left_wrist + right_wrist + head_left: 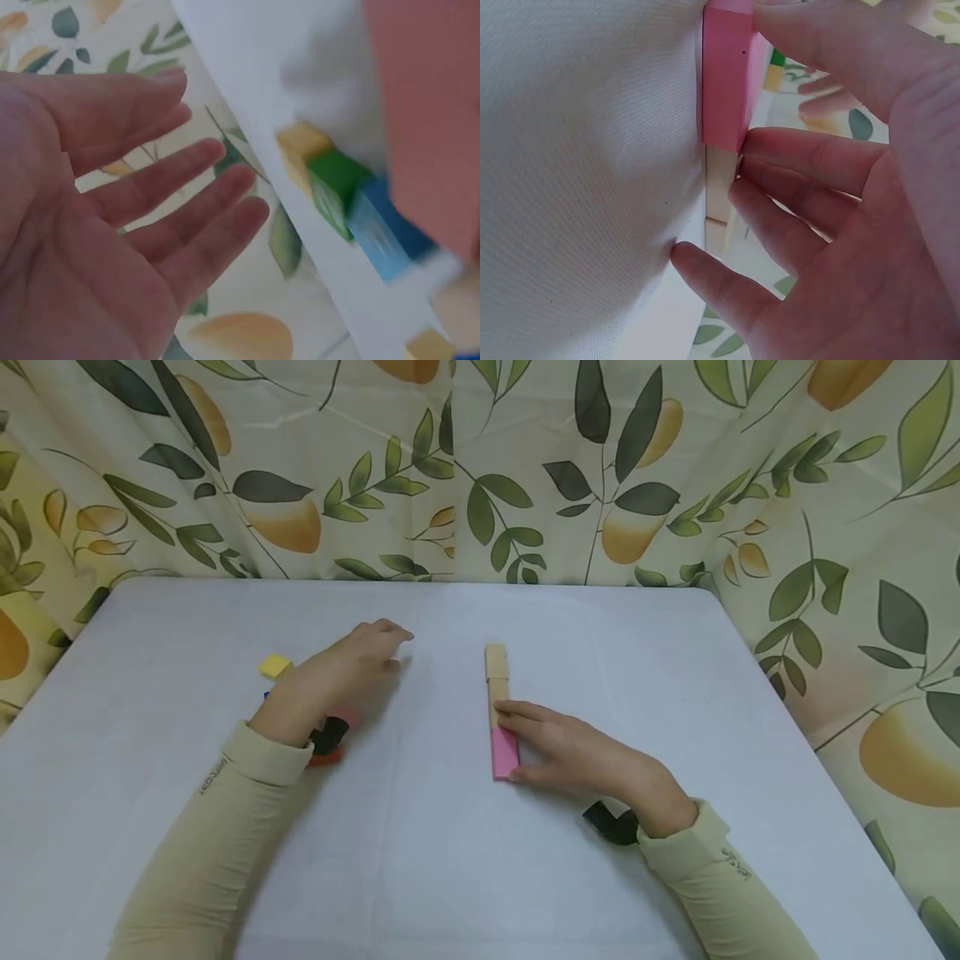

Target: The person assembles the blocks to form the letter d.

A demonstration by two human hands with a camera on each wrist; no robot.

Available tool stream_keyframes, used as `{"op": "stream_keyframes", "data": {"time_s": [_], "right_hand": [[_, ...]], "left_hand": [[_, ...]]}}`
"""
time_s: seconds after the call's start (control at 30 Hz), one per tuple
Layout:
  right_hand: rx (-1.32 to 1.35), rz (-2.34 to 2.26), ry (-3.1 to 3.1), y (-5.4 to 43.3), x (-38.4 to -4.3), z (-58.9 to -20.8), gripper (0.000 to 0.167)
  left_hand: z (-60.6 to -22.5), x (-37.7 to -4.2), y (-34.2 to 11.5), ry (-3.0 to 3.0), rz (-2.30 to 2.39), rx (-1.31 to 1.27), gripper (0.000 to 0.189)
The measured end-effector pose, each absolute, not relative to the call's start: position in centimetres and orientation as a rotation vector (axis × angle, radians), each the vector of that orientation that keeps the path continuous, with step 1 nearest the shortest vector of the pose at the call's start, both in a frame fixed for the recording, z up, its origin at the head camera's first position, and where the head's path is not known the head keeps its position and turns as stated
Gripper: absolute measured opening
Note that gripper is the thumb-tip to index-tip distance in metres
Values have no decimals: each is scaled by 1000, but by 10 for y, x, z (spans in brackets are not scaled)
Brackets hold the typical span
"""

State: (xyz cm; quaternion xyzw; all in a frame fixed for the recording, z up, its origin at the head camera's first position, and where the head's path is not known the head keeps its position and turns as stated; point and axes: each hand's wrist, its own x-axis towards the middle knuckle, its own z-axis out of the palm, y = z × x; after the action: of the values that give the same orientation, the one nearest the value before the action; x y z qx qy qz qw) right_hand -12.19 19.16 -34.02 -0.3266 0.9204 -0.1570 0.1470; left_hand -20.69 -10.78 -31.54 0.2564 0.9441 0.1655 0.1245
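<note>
"What does the right hand (577,747) hold, just right of centre in the head view?"

"Nothing in a full grip. Its fingers lie nearly straight, thumb and fingertips resting along the right side of a row of blocks on the white table (450,877)."

"Which blocks?"

"A pink block (505,754) at the lower end, a middle tan block (497,691) above it in the frame, and a far tan block (497,662) at the top, all end to end."

"Why touch from one side?"

"Probably to steady and line up the row: in the right wrist view the thumb sits by one end of the pink block, the forefinger near its seam with the tan, so a light push could straighten both."

"And the left hand (341,664), left of centre?"

"Bare, its fingers extended and apart, well away from the row, perhaps to leave that space free. Whether it touches the table, one cannot tell."

"Anything near it?"

"A yellow block (276,666) just beyond the forearm. The left wrist view, blurred, shows a green block (337,184) touching a blue block (390,229), apparently grouped aside, away from the row."
</note>
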Motion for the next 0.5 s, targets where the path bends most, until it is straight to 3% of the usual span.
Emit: {"op": "stream_keyframes", "data": {"time_s": [0.5], "right_hand": [[-951, -469, 2653, 195, -122, -341, 68]], "left_hand": [[-322, -186, -155, 2511, 601, 598, 37]]}}
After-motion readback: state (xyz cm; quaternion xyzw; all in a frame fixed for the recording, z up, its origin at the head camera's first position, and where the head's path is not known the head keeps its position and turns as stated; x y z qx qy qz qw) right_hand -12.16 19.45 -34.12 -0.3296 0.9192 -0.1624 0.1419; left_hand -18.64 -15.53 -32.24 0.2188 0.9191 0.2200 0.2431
